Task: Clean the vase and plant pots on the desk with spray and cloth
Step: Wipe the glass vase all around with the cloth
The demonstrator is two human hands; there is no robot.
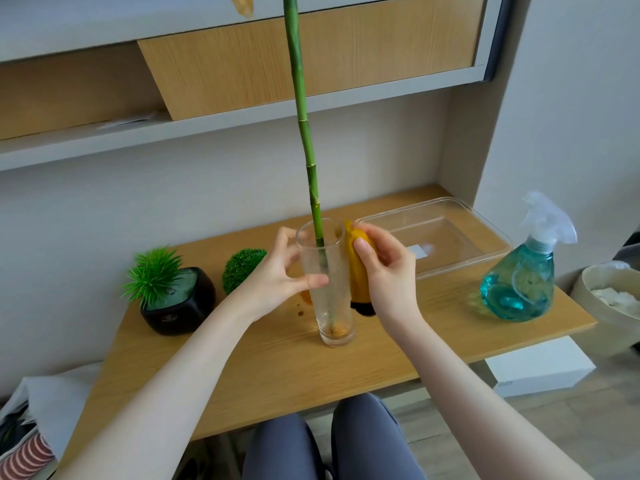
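Note:
A tall clear glass vase (332, 306) stands upright at the middle of the wooden desk (277, 368), with a long green bamboo stalk (304, 133) rising out of it. My left hand (277, 278) grips the vase's upper left side. My right hand (384, 268) presses a yellow cloth (358, 275) with a dark edge against the vase's right side. To the left stands a black pot (180, 306) with a spiky green plant. A round green ball plant (240, 268) sits behind my left hand; its pot is hidden. The blue spray bottle (523, 271) stands at the right.
A clear plastic tray (460, 233) lies at the back right of the desk. A beige bin (613, 306) with white paper sits beyond the right edge. A white box (540, 365) lies below the desk. Shelves hang overhead. Small orange stains (300, 312) mark the desk left of the vase.

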